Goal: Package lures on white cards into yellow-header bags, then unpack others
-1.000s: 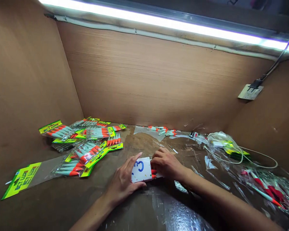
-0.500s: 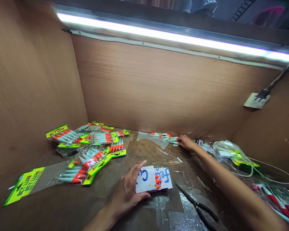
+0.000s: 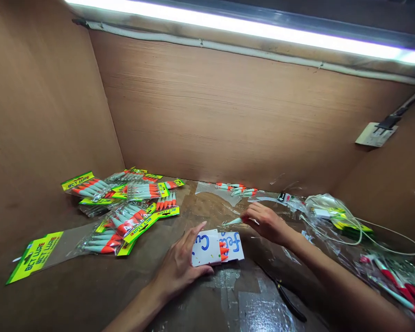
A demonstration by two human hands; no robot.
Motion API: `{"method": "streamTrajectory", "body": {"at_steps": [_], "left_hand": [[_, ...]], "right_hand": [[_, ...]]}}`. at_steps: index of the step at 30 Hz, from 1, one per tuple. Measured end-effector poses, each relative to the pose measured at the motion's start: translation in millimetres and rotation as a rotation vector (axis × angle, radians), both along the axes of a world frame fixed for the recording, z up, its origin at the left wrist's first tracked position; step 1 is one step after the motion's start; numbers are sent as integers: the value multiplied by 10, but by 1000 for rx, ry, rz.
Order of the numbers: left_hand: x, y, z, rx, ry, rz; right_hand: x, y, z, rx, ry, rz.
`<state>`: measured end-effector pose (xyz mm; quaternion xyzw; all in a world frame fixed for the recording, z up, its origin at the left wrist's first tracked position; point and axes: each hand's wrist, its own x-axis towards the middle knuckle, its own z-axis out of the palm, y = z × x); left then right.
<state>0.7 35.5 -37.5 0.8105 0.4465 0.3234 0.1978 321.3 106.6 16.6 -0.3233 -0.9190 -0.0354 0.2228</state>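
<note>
My left hand (image 3: 180,265) presses down on the left part of a white card (image 3: 216,246) with blue lettering, fingers together around its edge. Orange lure tips poke out between the card's two halves. My right hand (image 3: 266,222) hovers just behind the card, fingers pinched on a single pale green lure (image 3: 234,222) with an orange end. More loose lures (image 3: 237,188) lie on a clear sheet by the back wall.
Several packed lure bags with yellow-green headers (image 3: 124,207) are heaped at the left. A flat empty bag (image 3: 34,256) lies near the left wall. Black pliers (image 3: 288,299) lie under my right forearm. Plastic bags, a white cable (image 3: 335,216) and red lures (image 3: 394,276) crowd the right.
My right hand left the card, reached to the loose lures at the back wall, and has come back toward the card with one lure. My left hand stayed on the card.
</note>
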Motion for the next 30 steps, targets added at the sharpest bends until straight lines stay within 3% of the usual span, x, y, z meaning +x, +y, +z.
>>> {"method": "streamTrajectory", "body": {"at_steps": [8,12,14,15,17,21,26,30], "left_hand": [[4,-7,5,10,23,4],[-15,15,-26,12,28,-3],[-24,27,-27,18,23,13],[-26,30,-23,14,21,23],[-24,25,-9,-5,18,34],[-7,-3,11,-36,13,22],[-4,-11,11,-30,-16,27],[-5,-6,10,-30,-28,21]], "right_hand": [[-459,-195,-200,-43,-48,61],[-664,-95,-254,-81,-73,135],[-590,103,-209,-158,-91,70],[-504,240,-175,-193,-91,-14],[-258,555,-113,-197,-67,-313],[270,1105,-101,-172,-71,-584],[556,1345,-220,-200,-129,-555],[555,1210,-184,-172,-98,-442]]}}
